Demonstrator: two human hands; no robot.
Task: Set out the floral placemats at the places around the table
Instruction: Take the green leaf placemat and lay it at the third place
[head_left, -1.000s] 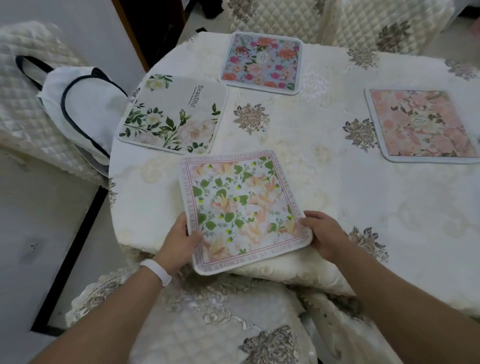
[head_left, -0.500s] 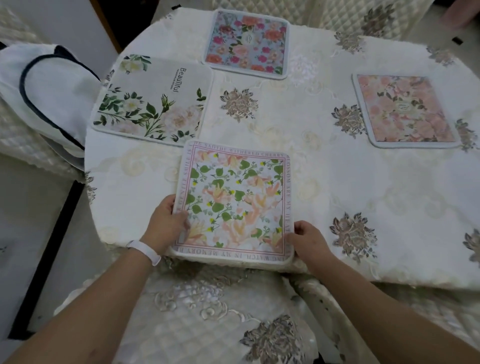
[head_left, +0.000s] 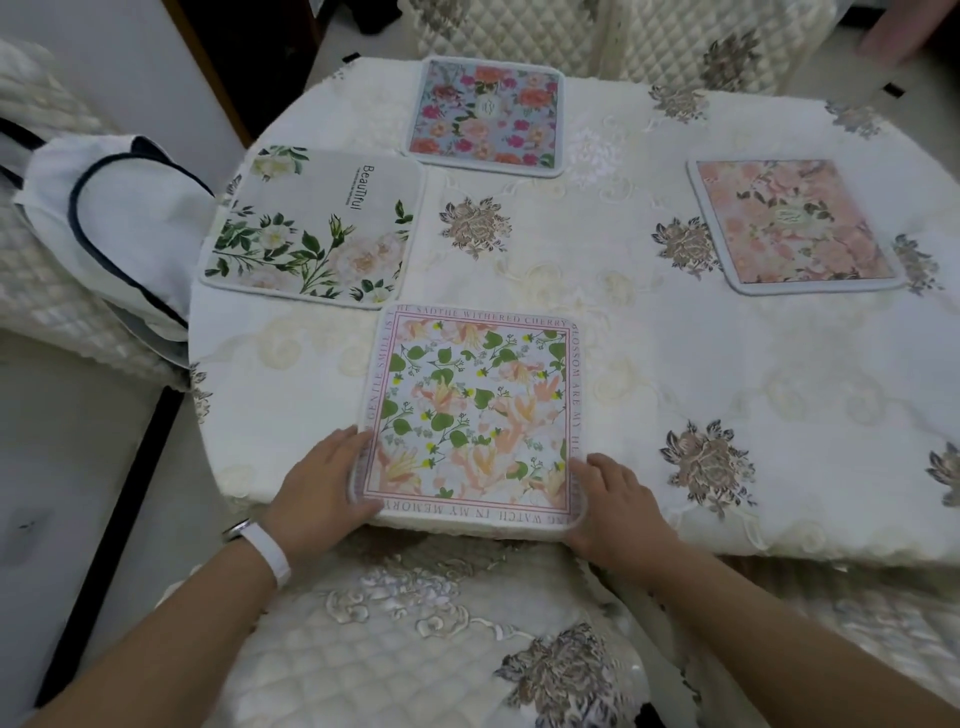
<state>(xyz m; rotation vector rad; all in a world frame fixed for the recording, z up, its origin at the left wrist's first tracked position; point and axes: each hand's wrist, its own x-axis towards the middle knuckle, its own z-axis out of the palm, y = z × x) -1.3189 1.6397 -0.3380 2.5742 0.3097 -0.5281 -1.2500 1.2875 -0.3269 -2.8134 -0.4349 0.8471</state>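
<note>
A floral placemat with green leaves, peach blossoms and a pink lettered border lies at the near edge of the round table. My left hand holds its near left corner, fingers on top of the edge. My right hand grips its near right corner the same way. Three more placemats lie flat on the cloth: a pale one with white roses at the left, a blue one with red roses at the far side, and a pink one at the right.
A cream embroidered cloth covers the table. A quilted chair stands right below my hands. More quilted chairs line the far side. A white bag with dark trim rests on the chair at the left.
The mat between my hands has turned from askew to square with the table's near edge. Both hands stayed at its near corners.
</note>
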